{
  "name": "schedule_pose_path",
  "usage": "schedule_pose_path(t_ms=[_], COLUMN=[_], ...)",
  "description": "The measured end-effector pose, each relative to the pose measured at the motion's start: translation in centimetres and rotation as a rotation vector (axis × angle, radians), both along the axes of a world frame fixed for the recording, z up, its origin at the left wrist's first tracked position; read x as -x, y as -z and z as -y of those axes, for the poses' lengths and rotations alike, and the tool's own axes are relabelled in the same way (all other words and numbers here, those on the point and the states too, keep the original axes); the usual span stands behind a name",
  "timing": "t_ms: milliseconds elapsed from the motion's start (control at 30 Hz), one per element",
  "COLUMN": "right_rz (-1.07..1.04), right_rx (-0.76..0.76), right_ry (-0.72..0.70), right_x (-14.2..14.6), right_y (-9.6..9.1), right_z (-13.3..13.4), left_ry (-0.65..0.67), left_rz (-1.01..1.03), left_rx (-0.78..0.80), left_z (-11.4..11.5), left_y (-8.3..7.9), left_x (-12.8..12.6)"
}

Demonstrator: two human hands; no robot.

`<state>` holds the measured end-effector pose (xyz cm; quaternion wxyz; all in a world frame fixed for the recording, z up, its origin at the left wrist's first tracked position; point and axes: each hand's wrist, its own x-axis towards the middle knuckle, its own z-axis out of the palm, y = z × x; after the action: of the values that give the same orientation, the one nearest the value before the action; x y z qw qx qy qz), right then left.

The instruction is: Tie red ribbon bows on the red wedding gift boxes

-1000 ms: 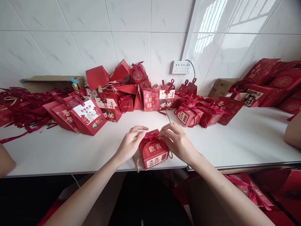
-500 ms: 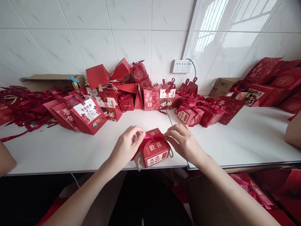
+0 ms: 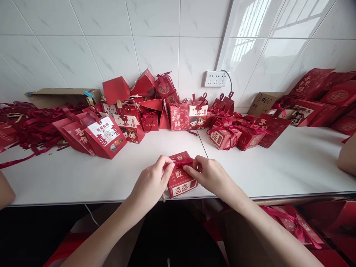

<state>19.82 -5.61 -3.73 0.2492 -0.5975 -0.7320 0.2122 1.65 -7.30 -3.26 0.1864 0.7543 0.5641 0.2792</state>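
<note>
A small red gift box (image 3: 180,180) with gold characters and a white label stands at the near edge of the white table (image 3: 69,178). A dark red ribbon (image 3: 183,162) runs across its top. My left hand (image 3: 152,180) pinches the ribbon's left part against the box. From the right, my right hand (image 3: 210,175) pinches the ribbon too, fingers pressed together. A twisted rope handle hangs below the box's left side.
Many red gift boxes and bags (image 3: 105,135) are heaped along the tiled wall, with loose red ribbons (image 3: 30,128) at the left and flat red boxes (image 3: 328,96) at the right. A wall socket (image 3: 214,78) sits behind. Other people's arms (image 3: 347,157) show at both frame edges.
My hands have drawn closer together over the box, and both thumbs and fingers have closed tighter on the ribbon. The box has tilted slightly.
</note>
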Motion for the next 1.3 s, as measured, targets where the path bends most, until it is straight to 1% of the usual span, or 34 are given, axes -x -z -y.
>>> schedule_pose_path(t_ms=[133, 233, 367, 433, 533, 567, 600, 733, 833, 900, 1033, 1167, 1233, 1300], right_rz=[-0.066, -0.145, -0.279, -0.32, -0.345, -0.345, -0.344, -0.329, -0.349, -0.332, -0.201, -0.095, -0.102, -0.166], right_rx=[0.087, 0.143, 0.283, 0.338, 0.387, 0.396, 0.403, 0.415, 0.409, 0.382, 0.311, 0.306, 0.317, 0.346], right_ry=[-0.029, -0.09, -0.185, -0.22, -0.25, -0.255, -0.257, -0.259, -0.251, -0.233, -0.185, -0.138, -0.137, -0.171], right_x=[-0.2, -0.8, -1.7, -2.1, -2.6, -2.7, -2.7, -2.8, -3.0, -3.0, -2.6, -1.9, -1.8, -2.0], right_y=[-0.1, -0.2, -0.3, -0.4, -0.7, -0.8, -1.0, -1.1, -0.8, -0.5, -0.4, -0.9, -1.0, -0.9], right_z=[-0.3, -0.8, -2.1, -2.8, -3.3, -3.4, -3.4, -3.4, -3.1, -2.7, -1.6, -1.1, -1.3, -1.6], left_ry=[0.069, 0.114, 0.126, 0.126, 0.086, 0.063, 0.038, -0.04, -0.037, -0.018, 0.0, -0.015, -0.013, -0.014], left_rz=[0.014, 0.03, 0.078, 0.112, 0.153, 0.169, 0.191, 0.336, 0.46, 0.5, 0.541, 0.59, 0.582, 0.563], left_rx=[0.048, 0.061, 0.086, 0.051, -0.104, -0.13, -0.123, 0.063, 0.182, 0.242, 0.326, 0.377, 0.38, 0.372], left_z=[0.2, 0.3, 0.2, 0.0, -0.6, -0.7, -0.9, -1.0, -0.8, -0.7, -1.1, -1.6, -1.7, -1.8], left_y=[0.5, 0.9, 1.6, 2.1, 2.7, 2.8, 2.9, 3.0, 2.7, 2.4, 2.2, 2.3, 2.5, 2.6], left_x=[0.1, 0.2, 0.7, 1.1, 1.5, 1.6, 1.6, 1.5, 1.5, 1.5, 1.2, 1.0, 1.2, 1.3])
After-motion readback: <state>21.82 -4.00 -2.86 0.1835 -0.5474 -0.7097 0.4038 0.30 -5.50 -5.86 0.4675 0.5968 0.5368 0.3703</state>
